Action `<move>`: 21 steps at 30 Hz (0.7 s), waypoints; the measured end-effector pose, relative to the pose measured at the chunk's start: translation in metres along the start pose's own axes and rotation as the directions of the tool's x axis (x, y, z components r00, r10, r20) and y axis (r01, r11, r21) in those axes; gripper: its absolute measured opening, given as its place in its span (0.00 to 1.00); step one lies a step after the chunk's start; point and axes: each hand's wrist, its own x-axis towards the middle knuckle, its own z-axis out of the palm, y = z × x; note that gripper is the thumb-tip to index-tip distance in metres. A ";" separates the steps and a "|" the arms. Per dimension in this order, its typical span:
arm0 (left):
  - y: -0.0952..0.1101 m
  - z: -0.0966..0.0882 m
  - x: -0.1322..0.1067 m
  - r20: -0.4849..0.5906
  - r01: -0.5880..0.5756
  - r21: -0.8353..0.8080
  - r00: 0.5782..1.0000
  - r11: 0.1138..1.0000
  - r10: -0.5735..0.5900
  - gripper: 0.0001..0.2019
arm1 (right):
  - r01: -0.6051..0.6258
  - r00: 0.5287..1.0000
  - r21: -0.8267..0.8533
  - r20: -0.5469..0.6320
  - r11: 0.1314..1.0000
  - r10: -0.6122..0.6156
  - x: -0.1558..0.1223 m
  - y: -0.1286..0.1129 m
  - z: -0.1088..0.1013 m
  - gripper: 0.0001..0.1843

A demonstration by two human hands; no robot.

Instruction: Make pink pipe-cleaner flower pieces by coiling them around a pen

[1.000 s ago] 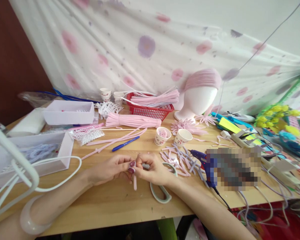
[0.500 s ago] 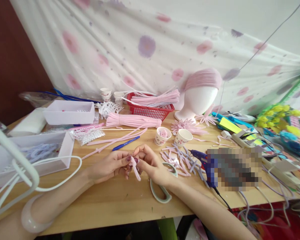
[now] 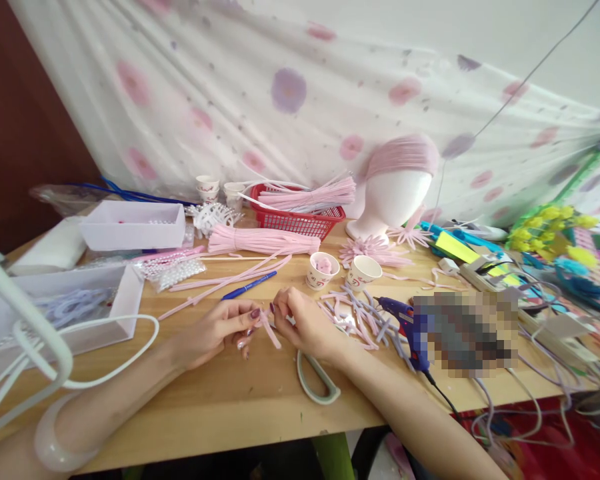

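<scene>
Short pink chenille stem (image 3: pixel 271 333) pinched in the left hand (image 3: pixel 211 332).
It sits between both hands; the right hand (image 3: pixel 304 323), fingers curled, is at its three o'clock, grip unclear. Blue pen (image 3: pixel 250 285) at eleven, hot-glue gun (image 3: pixel 419 347) farther out at three.

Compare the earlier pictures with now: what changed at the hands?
The fingertips of the left hand and right hand have drawn slightly apart. The pink strip, which hung straight down at first, now slants down to the right from the left fingertips. Whether the right hand has let go is unclear. The blue pen and red basket stayed put.
</scene>
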 end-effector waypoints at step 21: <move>0.000 -0.005 0.003 0.000 -0.024 -0.165 1.000 0.986 0.024 0.15 | -0.331 0.943 0.380 0.106 0.864 0.315 -0.001 -0.002 0.005 0.23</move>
